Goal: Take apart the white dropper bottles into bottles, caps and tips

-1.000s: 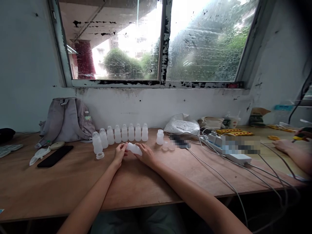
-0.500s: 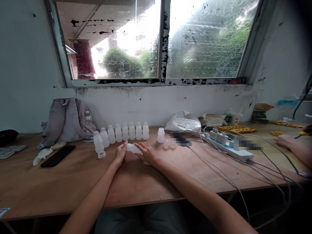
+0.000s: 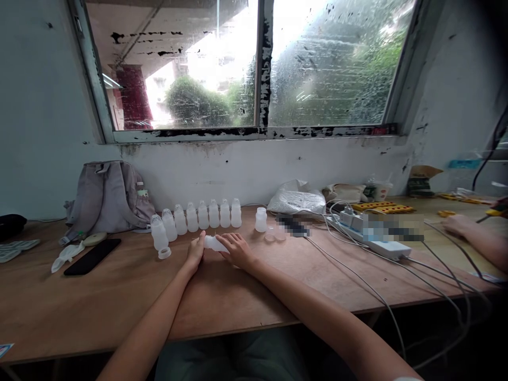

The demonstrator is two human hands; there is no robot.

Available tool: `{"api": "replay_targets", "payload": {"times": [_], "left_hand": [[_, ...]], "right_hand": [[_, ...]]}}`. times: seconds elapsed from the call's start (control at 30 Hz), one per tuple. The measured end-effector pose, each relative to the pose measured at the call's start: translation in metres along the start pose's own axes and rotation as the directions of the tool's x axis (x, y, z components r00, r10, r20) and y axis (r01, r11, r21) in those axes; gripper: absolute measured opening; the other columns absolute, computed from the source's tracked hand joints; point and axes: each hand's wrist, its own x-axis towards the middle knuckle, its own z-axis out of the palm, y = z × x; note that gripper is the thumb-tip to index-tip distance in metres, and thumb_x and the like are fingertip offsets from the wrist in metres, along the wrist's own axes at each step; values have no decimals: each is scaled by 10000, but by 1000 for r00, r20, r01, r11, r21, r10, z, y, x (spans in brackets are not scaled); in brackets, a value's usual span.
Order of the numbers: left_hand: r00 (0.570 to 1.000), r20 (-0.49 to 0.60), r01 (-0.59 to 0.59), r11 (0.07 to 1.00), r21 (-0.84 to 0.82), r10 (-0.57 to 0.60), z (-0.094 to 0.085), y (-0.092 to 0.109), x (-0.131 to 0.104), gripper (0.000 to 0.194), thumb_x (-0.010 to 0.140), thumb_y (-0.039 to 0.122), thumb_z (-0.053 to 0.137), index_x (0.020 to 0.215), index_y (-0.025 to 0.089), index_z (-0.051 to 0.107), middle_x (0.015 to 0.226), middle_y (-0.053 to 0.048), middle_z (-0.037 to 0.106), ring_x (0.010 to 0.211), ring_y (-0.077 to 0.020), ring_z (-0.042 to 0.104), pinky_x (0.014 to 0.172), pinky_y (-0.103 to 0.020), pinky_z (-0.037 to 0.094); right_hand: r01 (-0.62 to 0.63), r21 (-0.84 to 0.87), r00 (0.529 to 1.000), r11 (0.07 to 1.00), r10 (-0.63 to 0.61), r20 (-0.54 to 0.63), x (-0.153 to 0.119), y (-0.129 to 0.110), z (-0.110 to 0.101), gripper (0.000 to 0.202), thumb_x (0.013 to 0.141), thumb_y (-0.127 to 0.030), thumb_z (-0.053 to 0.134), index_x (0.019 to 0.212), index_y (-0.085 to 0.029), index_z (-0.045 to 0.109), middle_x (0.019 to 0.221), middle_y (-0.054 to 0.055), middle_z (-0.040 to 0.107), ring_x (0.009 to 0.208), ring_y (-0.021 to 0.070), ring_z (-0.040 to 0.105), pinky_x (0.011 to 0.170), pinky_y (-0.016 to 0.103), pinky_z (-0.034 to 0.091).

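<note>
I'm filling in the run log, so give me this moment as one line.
left hand: holds left end of bottle | right hand: holds right end | bottle: sideways | beyond: bottle row | row's left end: white ring

Daylight glares white through the window (image 3: 317,69) before me. Below my bench (image 3: 91,301) it is dark, and the upper-right corner is blackened.

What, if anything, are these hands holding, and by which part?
A white bottle, held sideways: the left hand grips one end, the right hand the other.

Pale bottles (image 3: 202,218) on wooden table (image 3: 230,301)
</note>
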Motion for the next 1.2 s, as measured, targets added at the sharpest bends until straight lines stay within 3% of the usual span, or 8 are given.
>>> {"api": "replay_targets", "payload": {"times": [0.23,0.67,0.77,0.87,1.0,1.13,1.2], "left_hand": [[1000,1,-30,998,-64,30,3,9,-5,444,639,611,491,567,180,415,424,69,377,312,-62,358,316,-184,270],[1000,-10,-1,990,-141,-1,3,16,-9,443,583,594,553,622,158,484,435,62,403,358,-69,382,354,-186,314],[1000,-16,-14,982,-186,11,1,21,-11,400,579,532,584,678,146,548,502,34,479,407,-76,427,374,-180,324],[999,12,-39,968,-248,43,-1,25,-10,337,592,406,598,810,149,605,708,-27,596,562,-103,530,457,-179,382],[997,47,-44,917,-396,68,-1,23,-7,402,622,285,567,1007,171,562,972,-72,599,770,-126,570,591,-184,424],[999,26,37,910,-413,-29,0,18,-3,423,621,293,606,1016,169,518,932,-67,595,703,-108,567,528,-175,408],[998,62,32,889,-456,-4,-1,17,-2,417,602,229,620,1001,172,511,925,-64,601,728,-110,572,559,-178,421]], "right_hand": [[-43,32,998,999,44,-41,-1,7,3,469,789,-334,489,1223,-185,391,1048,108,532,932,228,469,797,364,369],[-94,112,992,989,103,-78,0,5,2,458,767,-334,525,1187,-192,410,1027,96,548,921,217,490,781,348,386],[-109,112,989,988,119,-86,0,6,3,468,753,-332,545,1179,-188,416,1012,91,553,915,214,495,780,345,391],[-141,112,986,984,150,-79,0,8,4,479,741,-330,560,1176,-189,418,1000,90,558,909,219,499,774,346,393],[-164,117,983,979,173,-66,0,9,4,478,742,-324,558,1176,-189,413,1017,92,556,915,227,497,779,349,389],[-159,106,984,982,166,-57,0,9,3,481,744,-318,557,1181,-187,405,1022,93,554,927,227,492,786,350,382],[-153,96,986,984,158,-47,0,9,2,481,744,-323,557,1181,-192,406,1019,93,555,925,229,493,781,352,382]]}}
